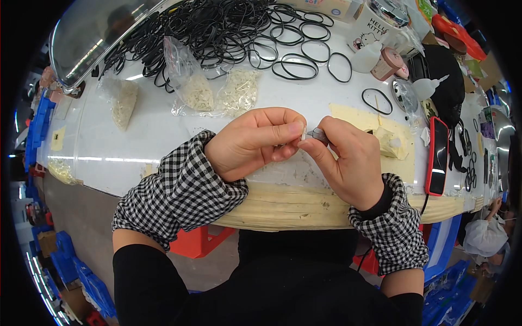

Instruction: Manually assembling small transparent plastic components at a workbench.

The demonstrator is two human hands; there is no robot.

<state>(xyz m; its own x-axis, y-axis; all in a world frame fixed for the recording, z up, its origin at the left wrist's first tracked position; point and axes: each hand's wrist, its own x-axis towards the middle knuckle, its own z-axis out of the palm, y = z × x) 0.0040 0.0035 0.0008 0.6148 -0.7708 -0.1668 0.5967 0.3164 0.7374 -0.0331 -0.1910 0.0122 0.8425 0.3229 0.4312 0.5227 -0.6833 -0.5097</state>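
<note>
Just above the table's near edge, my left hand (255,142) pinches a small pale piece (304,132) between thumb and forefinger. My right hand (353,163) meets it there, closed on a small grey object (317,135) whose kind I cannot make out. The grey object's tip is close to the pale piece; whether they touch is hidden by my fingers. Beyond my left hand lie clear plastic bags of small pale pieces: one bag (239,91), a second bag (199,93) beside it, and a third bag (124,104) farther left.
A tangled heap of black rubber bands (212,27) covers the back, with a loose band (295,67) nearer. Right of my hands are yellow paper (401,165) and a red-cased phone (437,155). A white canister (371,27) and a nozzle bottle (426,88) stand behind.
</note>
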